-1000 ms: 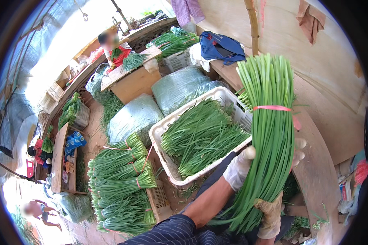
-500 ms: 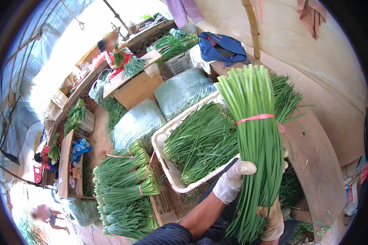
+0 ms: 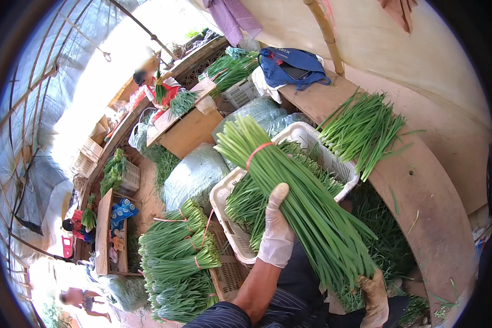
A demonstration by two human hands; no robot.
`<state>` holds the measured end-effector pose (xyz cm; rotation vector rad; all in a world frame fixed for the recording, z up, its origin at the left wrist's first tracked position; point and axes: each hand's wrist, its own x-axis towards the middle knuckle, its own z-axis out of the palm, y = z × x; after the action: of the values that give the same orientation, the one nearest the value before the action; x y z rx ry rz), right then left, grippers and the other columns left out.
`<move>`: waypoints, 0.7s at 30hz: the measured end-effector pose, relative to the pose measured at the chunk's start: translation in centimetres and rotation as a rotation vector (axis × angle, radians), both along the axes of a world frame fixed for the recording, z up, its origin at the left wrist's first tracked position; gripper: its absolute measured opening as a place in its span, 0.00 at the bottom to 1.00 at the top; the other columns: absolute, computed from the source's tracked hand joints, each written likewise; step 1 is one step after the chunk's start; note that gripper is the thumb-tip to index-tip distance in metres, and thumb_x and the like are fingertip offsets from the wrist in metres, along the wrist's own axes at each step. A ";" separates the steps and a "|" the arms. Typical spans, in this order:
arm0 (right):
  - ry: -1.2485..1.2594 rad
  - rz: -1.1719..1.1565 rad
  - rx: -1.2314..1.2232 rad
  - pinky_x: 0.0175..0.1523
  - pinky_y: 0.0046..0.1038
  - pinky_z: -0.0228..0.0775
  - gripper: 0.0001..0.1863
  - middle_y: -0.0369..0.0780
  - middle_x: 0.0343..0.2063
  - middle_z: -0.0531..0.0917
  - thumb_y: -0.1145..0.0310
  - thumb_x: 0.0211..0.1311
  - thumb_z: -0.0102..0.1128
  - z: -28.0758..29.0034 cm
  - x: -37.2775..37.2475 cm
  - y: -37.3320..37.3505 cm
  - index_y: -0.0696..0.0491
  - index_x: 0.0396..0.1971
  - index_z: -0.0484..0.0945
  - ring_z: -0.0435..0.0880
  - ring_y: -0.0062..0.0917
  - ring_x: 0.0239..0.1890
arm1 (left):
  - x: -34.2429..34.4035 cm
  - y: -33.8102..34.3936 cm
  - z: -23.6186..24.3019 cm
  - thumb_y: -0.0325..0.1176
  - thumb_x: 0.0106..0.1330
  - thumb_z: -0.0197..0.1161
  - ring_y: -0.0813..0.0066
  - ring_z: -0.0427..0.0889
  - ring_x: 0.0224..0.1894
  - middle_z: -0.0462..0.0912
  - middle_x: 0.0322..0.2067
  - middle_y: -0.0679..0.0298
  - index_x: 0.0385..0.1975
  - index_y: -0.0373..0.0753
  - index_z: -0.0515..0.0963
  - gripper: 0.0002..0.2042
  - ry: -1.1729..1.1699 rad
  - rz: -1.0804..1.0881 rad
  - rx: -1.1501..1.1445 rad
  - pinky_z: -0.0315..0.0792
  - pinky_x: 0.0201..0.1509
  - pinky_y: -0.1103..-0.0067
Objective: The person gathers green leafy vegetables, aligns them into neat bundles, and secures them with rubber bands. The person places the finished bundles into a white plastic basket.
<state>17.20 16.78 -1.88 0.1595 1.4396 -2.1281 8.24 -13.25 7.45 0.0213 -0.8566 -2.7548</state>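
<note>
A thick bundle of green chives [image 3: 306,202], tied near its pale cut ends with a red band, lies slantwise in front of me. My left hand [image 3: 273,227], in a thin whitish glove, grips it from underneath around the middle, thumb up along the near side. At the leafy lower end my right hand [image 3: 373,295], in a stained glove, closes around the tips; its fingers are partly hidden by leaves. Beneath the bundle stands a white plastic crate [image 3: 240,240] holding loose chives [image 3: 246,205].
Loose chives [image 3: 366,128] lie on a curved wooden bench [image 3: 426,197] at right. Tied bundles [image 3: 177,259] are stacked left of the crate. Behind are plastic-wrapped bales [image 3: 197,172] and a blue bag [image 3: 292,65]. A person in red [image 3: 161,90] works at a far table.
The bundle has tipped from nearly upright to slanting, its cut ends swinging left and down. My left hand has moved left and up; my right hand now holds the leaf tips lower right.
</note>
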 end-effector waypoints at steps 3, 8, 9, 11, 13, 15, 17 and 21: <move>-0.016 -0.244 0.115 0.25 0.19 0.69 0.28 0.41 0.38 0.84 0.66 0.65 0.67 -0.1 -0.2 1.1 0.57 0.64 0.74 0.77 0.17 0.21 | -0.3 -0.6 -0.6 0.38 0.62 0.74 0.61 0.85 0.54 0.83 0.54 0.57 0.67 0.39 0.69 0.33 -0.139 0.116 -0.019 0.82 0.61 0.63; 0.144 -0.620 0.359 0.24 0.17 0.60 0.25 0.37 0.33 0.84 0.55 0.69 0.67 -0.1 -1.5 6.1 0.58 0.56 0.79 0.71 0.12 0.20 | -1.5 2.2 -0.8 0.37 0.65 0.72 0.59 0.89 0.39 0.87 0.41 0.55 0.51 0.32 0.78 0.20 -0.290 0.323 -0.065 0.86 0.45 0.65; 0.207 -0.709 0.382 0.22 0.16 0.58 0.20 0.35 0.31 0.83 0.59 0.70 0.65 -0.3 -1.4 6.5 0.58 0.53 0.81 0.70 0.12 0.18 | -1.1 1.7 -1.4 0.36 0.66 0.71 0.57 0.89 0.38 0.88 0.41 0.53 0.50 0.30 0.79 0.19 -0.296 0.290 -0.029 0.87 0.45 0.64; 0.251 -0.786 0.319 0.23 0.15 0.57 0.12 0.33 0.25 0.81 0.63 0.71 0.64 0.3 -1.0 7.2 0.58 0.44 0.84 0.70 0.12 0.19 | -0.9 1.0 -2.6 0.36 0.67 0.70 0.56 0.90 0.40 0.88 0.42 0.51 0.49 0.29 0.79 0.18 -0.293 0.285 -0.006 0.88 0.48 0.62; 0.318 -0.788 0.316 0.25 0.14 0.60 0.07 0.33 0.21 0.79 0.69 0.71 0.64 3.7 -0.7 7.1 0.57 0.39 0.84 0.72 0.12 0.21 | -2.1 0.5 -5.7 0.37 0.66 0.71 0.58 0.89 0.42 0.88 0.43 0.53 0.49 0.30 0.80 0.18 -0.221 0.193 -0.011 0.87 0.49 0.63; 0.433 -0.734 0.339 0.27 0.16 0.66 0.06 0.34 0.24 0.83 0.71 0.69 0.66 6.2 -0.1 5.4 0.58 0.40 0.85 0.75 0.13 0.22 | -2.2 1.3 -5.0 0.38 0.66 0.73 0.59 0.89 0.42 0.88 0.44 0.54 0.49 0.31 0.80 0.19 -0.244 0.179 -0.070 0.87 0.49 0.65; 0.525 -0.583 0.456 0.31 0.19 0.71 0.07 0.36 0.29 0.86 0.73 0.66 0.69 8.6 0.1 3.4 0.57 0.41 0.85 0.79 0.15 0.25 | -1.7 1.8 -4.8 0.39 0.64 0.75 0.59 0.89 0.42 0.88 0.44 0.55 0.50 0.32 0.80 0.21 -0.270 0.188 -0.119 0.87 0.49 0.66; 0.784 -0.311 0.565 0.36 0.27 0.77 0.10 0.44 0.31 0.87 0.73 0.63 0.71 9.1 -0.1 0.4 0.57 0.43 0.86 0.85 0.27 0.27 | -1.0 2.3 -4.3 0.39 0.64 0.74 0.58 0.89 0.43 0.88 0.46 0.56 0.51 0.33 0.80 0.21 -0.286 0.192 -0.120 0.86 0.51 0.64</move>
<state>17.06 17.23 7.26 -0.3014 2.6037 -2.0442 7.21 -10.95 3.16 0.4602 -1.0304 -2.5523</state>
